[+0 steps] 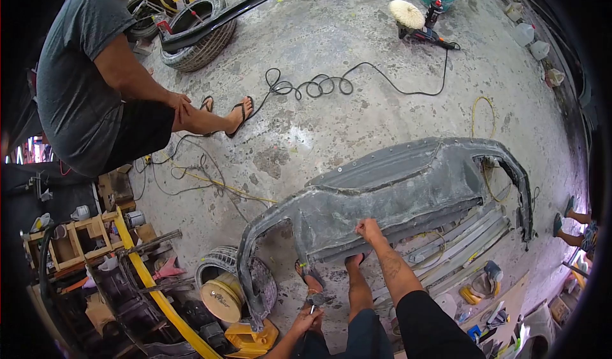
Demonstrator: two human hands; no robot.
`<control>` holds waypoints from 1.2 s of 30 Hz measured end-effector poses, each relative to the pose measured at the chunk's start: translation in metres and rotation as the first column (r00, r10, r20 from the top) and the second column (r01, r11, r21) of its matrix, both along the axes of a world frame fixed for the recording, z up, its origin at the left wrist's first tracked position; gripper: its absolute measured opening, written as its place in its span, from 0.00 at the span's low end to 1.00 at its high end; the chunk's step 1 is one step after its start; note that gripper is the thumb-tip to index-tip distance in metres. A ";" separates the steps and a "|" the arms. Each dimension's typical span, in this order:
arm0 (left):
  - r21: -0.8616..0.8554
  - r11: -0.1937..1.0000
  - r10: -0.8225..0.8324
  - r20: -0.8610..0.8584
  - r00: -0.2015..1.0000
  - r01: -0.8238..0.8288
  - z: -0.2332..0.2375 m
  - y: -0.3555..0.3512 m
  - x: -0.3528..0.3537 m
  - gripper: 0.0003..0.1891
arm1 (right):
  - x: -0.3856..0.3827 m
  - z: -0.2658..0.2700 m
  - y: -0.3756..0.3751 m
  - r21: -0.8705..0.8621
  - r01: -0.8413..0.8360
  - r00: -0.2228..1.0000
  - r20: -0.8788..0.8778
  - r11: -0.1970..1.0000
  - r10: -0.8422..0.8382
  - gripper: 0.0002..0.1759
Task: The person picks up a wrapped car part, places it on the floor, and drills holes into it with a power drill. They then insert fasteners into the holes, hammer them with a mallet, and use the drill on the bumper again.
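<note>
A large grey moulded panel [395,196], shaped like a car bumper, lies across the lower middle, its left end beside a tyre [223,263]. My right hand [368,229] is over the panel's near face, fingers curled together; whatever they hold, if anything, is too small to name. Low in the view, near my leg, my left hand [309,317] is closed around a small tool with a metallic shaft [313,308]. The tool's far end is hard to make out against my foot.
At the left a person in a grey shirt [83,85] sits, feet on the floor. A polisher [421,31] with its coiled cable [319,86] lies at the back. Long strips [462,241] lie behind my right arm. A yellow bar [156,282] crosses the clutter lower left.
</note>
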State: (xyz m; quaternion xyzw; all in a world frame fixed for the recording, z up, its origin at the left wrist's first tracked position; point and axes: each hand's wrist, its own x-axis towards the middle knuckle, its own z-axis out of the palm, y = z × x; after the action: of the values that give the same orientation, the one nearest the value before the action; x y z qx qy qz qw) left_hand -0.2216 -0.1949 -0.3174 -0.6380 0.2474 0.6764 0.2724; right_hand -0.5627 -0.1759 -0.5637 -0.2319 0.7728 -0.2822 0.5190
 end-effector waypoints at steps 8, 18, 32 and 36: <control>0.001 1.000 -0.003 0.053 0.999 0.003 0.014 -0.012 -0.008 0.14 | -0.005 0.011 0.003 -0.012 0.004 0.999 -0.032 1.000 -0.005 0.06; -0.034 0.999 -0.030 -0.001 1.000 0.030 0.012 -0.014 -0.020 0.11 | -0.009 0.012 0.001 0.008 0.034 0.999 0.027 0.999 -0.034 0.07; -0.011 1.000 -0.022 0.039 0.999 0.022 -0.001 -0.006 -0.004 0.13 | 0.000 -0.003 -0.001 0.044 0.027 0.994 -0.110 0.999 -0.022 0.08; -0.024 1.000 -0.014 0.044 0.999 0.016 0.004 -0.012 -0.012 0.12 | 0.006 0.016 -0.003 0.015 0.047 0.975 -0.219 0.999 -0.042 0.10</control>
State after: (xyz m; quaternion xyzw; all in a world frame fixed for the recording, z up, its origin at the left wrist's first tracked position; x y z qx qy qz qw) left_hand -0.2333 -0.2074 -0.3137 -0.6539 0.2543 0.6573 0.2750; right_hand -0.5571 -0.1791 -0.5472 -0.2388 0.8329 -0.2587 0.4270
